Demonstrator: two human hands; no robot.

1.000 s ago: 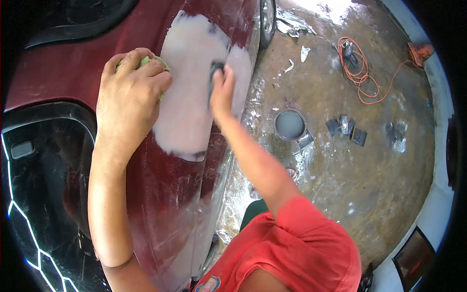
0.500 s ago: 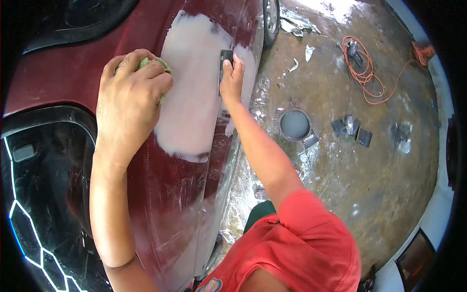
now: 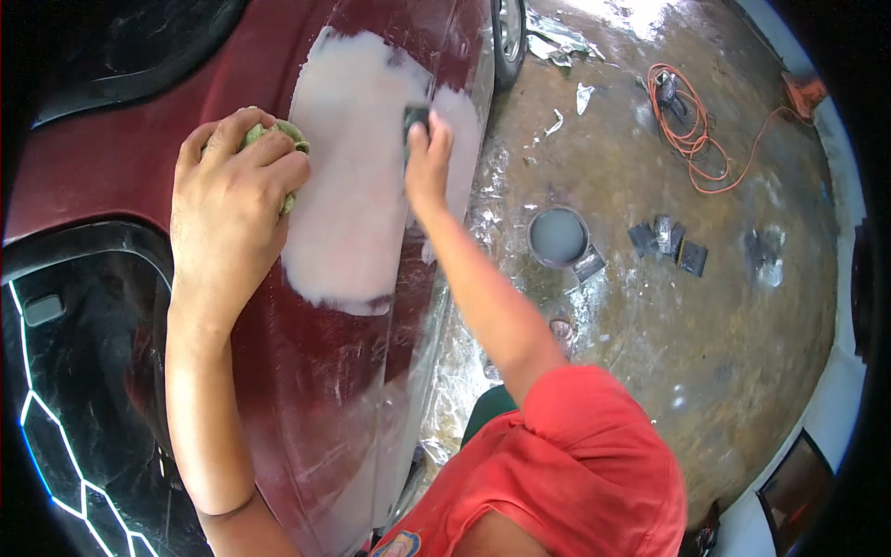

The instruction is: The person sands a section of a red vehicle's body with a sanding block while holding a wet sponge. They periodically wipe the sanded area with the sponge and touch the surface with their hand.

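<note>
On the left of the view, my left hand [image 3: 227, 200] is closed round a crumpled pale green cloth or sponge [image 3: 290, 200], resting on the maroon car body [image 3: 121, 162] beside a large pale grey filler patch [image 3: 339, 218]. My right hand [image 3: 429, 158] grips a dark sanding block [image 3: 415, 116] on the patch's right part, its fingers over the block. The far side of the block is partly hidden by those fingers.
Beside the car are a wheel [image 3: 509, 37], a bucket of cloudy grey water [image 3: 557, 237], dark rectangular pads [image 3: 691, 258], a coiled orange cable [image 3: 682, 139] and white scraps [image 3: 585, 97]. A dark, glossy car window [image 3: 83, 362] lies at my left.
My right hand with the block first moved right and up, then back left and slightly down. My left hand and cloth appear slightly lower and further left, as the whole view has shifted somewhat.
</note>
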